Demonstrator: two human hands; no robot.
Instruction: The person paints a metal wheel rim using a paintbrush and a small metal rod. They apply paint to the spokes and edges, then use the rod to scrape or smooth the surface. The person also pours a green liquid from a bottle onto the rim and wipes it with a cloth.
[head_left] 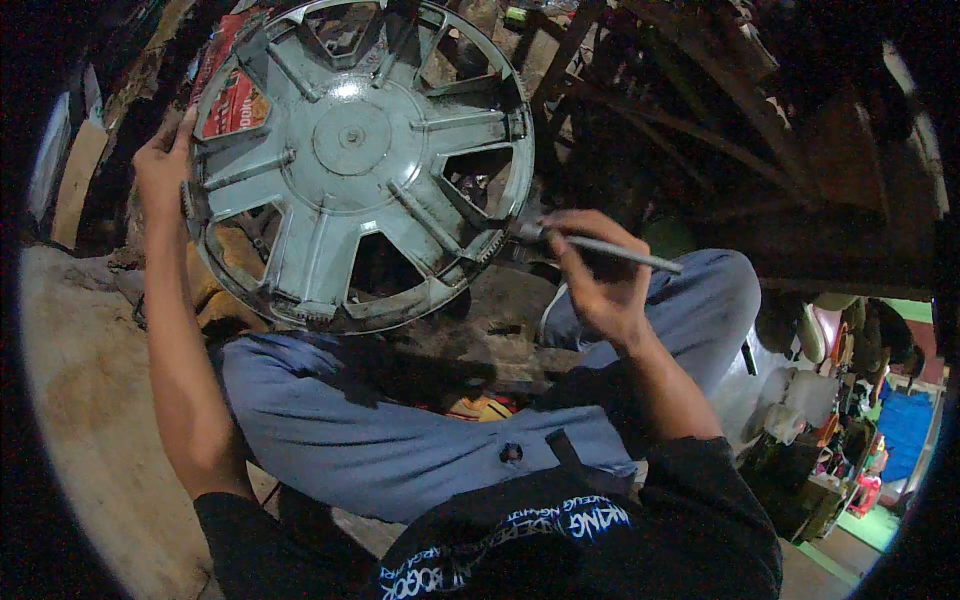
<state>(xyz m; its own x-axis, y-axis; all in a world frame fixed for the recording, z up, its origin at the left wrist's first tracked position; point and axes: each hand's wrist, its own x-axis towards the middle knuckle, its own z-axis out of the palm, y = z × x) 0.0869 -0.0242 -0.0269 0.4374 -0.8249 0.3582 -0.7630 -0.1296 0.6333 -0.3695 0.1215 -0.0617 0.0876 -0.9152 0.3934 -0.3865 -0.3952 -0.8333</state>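
A grey-green plastic wheel cover point(352, 140) with broad spokes stands propped up in front of me, its ribbed, grimy inner face turned my way. Fingers of my left hand point(165, 170) are closed on its left rim. At the lower right rim, my right hand point(608, 270) grips a slim paintbrush point(620, 252) by its grey handle. The brush's head is blurred and sits close to the rim; whether it touches cannot be told. Dark smudges mark the rim and the spoke edges.
Behind the cover's left side lies a red printed package point(235, 105). Dark wooden beams point(700, 130) fill the upper right. My bent legs in blue-grey trousers point(330, 420) lie below the cover. Shoes point(820, 335) and mixed household clutter stand at the far right.
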